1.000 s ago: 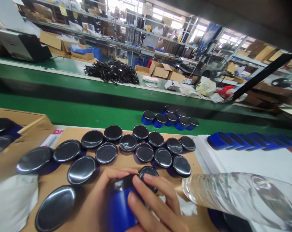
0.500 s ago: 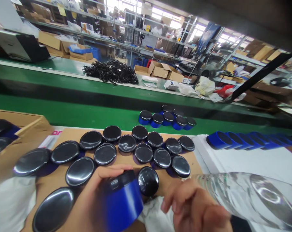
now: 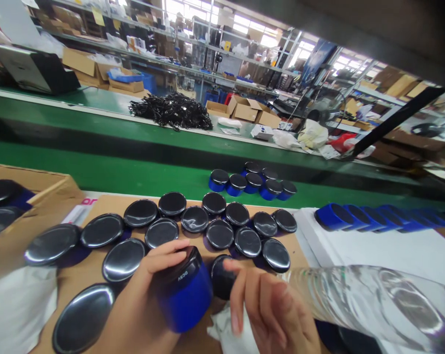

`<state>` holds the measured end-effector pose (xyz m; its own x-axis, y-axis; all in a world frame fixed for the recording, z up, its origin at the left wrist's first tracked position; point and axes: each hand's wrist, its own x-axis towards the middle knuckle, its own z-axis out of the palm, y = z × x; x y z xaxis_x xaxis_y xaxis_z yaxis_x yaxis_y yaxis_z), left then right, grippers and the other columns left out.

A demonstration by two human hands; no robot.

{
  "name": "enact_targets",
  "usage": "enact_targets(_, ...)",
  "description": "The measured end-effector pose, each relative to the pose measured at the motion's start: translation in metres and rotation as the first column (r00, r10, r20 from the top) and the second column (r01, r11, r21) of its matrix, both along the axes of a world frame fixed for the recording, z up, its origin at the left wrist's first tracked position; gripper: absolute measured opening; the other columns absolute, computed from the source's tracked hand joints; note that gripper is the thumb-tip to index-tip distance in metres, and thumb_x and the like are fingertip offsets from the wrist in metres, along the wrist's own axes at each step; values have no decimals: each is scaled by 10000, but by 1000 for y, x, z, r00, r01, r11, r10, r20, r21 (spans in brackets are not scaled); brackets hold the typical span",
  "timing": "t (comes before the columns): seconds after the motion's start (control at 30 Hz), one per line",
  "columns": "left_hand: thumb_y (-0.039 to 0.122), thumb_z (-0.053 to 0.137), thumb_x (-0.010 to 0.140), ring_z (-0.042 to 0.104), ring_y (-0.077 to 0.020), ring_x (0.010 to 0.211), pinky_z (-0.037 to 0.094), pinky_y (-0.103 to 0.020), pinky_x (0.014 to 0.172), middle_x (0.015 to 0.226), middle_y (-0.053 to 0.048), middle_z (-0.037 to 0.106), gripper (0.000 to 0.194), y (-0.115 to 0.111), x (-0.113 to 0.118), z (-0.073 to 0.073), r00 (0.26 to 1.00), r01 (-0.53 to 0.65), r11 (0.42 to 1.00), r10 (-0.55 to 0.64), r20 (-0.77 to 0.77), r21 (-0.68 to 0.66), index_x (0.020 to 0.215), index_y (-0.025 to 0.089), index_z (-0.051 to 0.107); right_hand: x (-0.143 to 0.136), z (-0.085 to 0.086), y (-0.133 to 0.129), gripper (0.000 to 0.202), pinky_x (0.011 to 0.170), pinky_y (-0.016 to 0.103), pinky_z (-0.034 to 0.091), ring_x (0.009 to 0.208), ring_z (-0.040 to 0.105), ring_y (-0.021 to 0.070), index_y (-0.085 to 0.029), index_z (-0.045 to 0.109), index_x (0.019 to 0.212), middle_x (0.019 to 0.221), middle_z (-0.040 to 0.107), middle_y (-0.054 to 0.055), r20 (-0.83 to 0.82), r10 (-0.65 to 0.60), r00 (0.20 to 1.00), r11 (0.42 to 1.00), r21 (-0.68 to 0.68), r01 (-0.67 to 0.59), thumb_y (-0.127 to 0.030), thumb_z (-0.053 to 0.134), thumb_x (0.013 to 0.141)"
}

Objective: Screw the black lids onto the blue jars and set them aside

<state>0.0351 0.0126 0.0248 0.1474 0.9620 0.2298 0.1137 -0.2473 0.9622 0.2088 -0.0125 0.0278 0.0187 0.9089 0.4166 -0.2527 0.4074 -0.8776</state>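
- Head view: I see my left hand (image 3: 141,305) gripping a blue jar (image 3: 185,295) with a black lid, tilted, low in front of me.
- My right hand (image 3: 274,314) presses a white cloth (image 3: 225,334) just beside the jar, fingers loose.
- Beyond both hands many capped jars (image 3: 207,223) stand done; I judge the work well along.
- Right of my hand lies a clear bottle (image 3: 362,300).

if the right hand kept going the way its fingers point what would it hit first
Most likely the black-lidded jar just ahead of the right hand; one fingertip looks at or near its lid, though depth is hard to judge. The left hand holds a blue jar beside it.
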Motion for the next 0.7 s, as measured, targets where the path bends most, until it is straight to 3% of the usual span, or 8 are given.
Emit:
enact_targets(0.07,101,694,835,672,-152,1267,591,-171,977,1299,54,725,414,2,-2,-1,1000,4,1000,-4,-18,14,1121,400,691,-6,4,1,576,748,297,544,439,376,86,-215,281,582,519,283,-83,-220,190,957,982,22,-190,-451,343,1104)
enact_targets(0.17,167,721,858,682,-176,1256,603,-207,981,1291,20,715,350,5,-3,-5,1000,-5,999,6,-20,37,1136,376,681,-12,6,1,584,393,186,289,372,193,68,-224,226,571,489,195,-92,-382,302,873,951,58,-304,-450,368,1091)
enact_targets(0.27,245,719,900,644,-146,1306,543,-183,1063,1350,23,658,364,9,-7,-12,994,47,996,-39,-102,82,1215,391,612,-6,6,-5,588,405,183,282,404,259,65,-219,280,586,505,263,-82,-245,216,945,959,-127,-253,-499,374,1095)
enact_targets(0.37,266,677,939,580,-95,1372,466,-135,1118,1437,55,579,434,10,-12,-16,971,131,988,-111,-212,85,1301,441,512,4,5,-11,538,549,237,278,574,364,86,-190,436,614,596,384,-48,-34,55,998,963,-263,-62,-435,469,1092)
enact_targets(0.47,257,611,958,519,-73,1411,406,-151,1160,1450,94,553,403,8,-12,-15,974,55,998,-52,-221,10,1282,468,495,6,2,-12,304,552,246,229,601,357,81,-220,628,842,676,442,-59,221,-85,971,948,-282,147,-470,623,1015)
enact_targets(0.53,249,589,952,494,-85,1429,388,-189,1169,1448,101,549,387,5,-11,-14,979,-6,999,-2,-203,-36,1260,467,503,2,-5,-9,316,481,216,210,536,318,65,-307,646,1116,712,459,-82,424,-152,893,945,-201,256,-570,681,946)
enact_targets(0.6,274,652,924,515,-99,1421,418,-187,1141,1456,101,553,416,4,-10,-15,981,8,999,-16,-194,-45,1262,472,511,-3,-15,-6,560,408,194,250,489,359,60,-352,559,1356,773,528,-71,578,-257,774,949,-1,316,-674,663,910)
enact_targets(0.7,245,762,818,576,-99,1372,455,-143,1105,1456,126,589,544,2,-10,-14,992,51,989,-66,-103,-139,1259,492,560,-11,-28,-5,629,410,218,437,544,567,110,-269,513,1468,849,629,-1,686,-475,551,880,362,309,-671,535,985)
